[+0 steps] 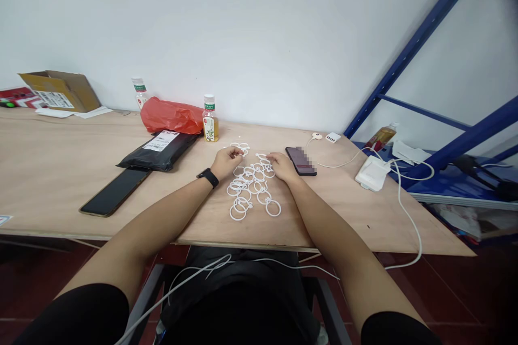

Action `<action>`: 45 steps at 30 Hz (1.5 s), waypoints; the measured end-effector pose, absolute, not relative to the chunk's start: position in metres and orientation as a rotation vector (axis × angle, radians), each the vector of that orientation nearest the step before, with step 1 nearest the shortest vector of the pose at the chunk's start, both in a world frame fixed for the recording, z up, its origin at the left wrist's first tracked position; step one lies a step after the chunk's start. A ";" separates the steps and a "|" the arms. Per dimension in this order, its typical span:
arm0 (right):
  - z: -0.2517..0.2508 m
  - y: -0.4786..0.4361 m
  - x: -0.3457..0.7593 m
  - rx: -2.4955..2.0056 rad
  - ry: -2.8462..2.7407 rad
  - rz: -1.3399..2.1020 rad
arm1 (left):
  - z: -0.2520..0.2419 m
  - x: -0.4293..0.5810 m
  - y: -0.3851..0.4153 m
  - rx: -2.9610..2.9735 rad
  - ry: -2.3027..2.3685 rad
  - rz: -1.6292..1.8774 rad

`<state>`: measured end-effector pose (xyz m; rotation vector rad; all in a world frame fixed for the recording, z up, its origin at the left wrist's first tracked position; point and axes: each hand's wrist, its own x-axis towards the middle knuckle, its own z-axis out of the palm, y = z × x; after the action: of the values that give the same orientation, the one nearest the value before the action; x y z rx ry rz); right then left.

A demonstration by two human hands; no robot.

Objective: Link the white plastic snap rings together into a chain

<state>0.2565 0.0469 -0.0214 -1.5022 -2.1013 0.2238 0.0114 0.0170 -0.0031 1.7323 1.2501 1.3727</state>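
Many thin white plastic rings (273, 208) with small knobs or eyelets lie in a loose, overlapping cluster on the wooden table (202, 221). At the far left of the cluster, my left hand (227, 161), with a black watch (208, 177) on its wrist, has its fingers pinched at a white ring (245, 146). Across from it, my right hand (282, 165) curls its fingertips onto another white ring (263, 158) at the cluster's upper right. Both hands rest low, close to the tabletop, and partly hide the rings they touch.
Left of the hands lie a phone (115, 192), a black parcel (162, 156) and a red plastic bag (168, 115). A drink bottle (210, 121) stands behind. Another phone (300, 160), a white charger (373, 173) with cables and a blue rack (421, 38) are on the right.
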 end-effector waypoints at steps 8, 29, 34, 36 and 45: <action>-0.015 0.039 0.252 -1.559 -2.108 0.195 | 0.001 0.010 0.015 1.685 1.317 1.380; -0.013 0.036 0.251 -1.616 -2.107 0.143 | -0.001 0.003 0.018 1.818 1.384 1.365; -0.018 0.041 0.254 -1.605 -2.089 0.127 | -0.005 0.003 0.016 1.995 1.403 1.200; -0.018 0.042 0.254 -1.576 -2.057 0.119 | -0.004 0.004 0.014 2.102 1.384 1.140; -0.001 0.022 0.235 -1.033 -2.098 0.119 | -0.004 0.008 0.012 2.067 1.341 1.210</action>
<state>0.2348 0.0219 -0.0005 -1.0334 -2.0978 0.1191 0.0082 0.0116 -0.0037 2.0675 1.3414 1.2098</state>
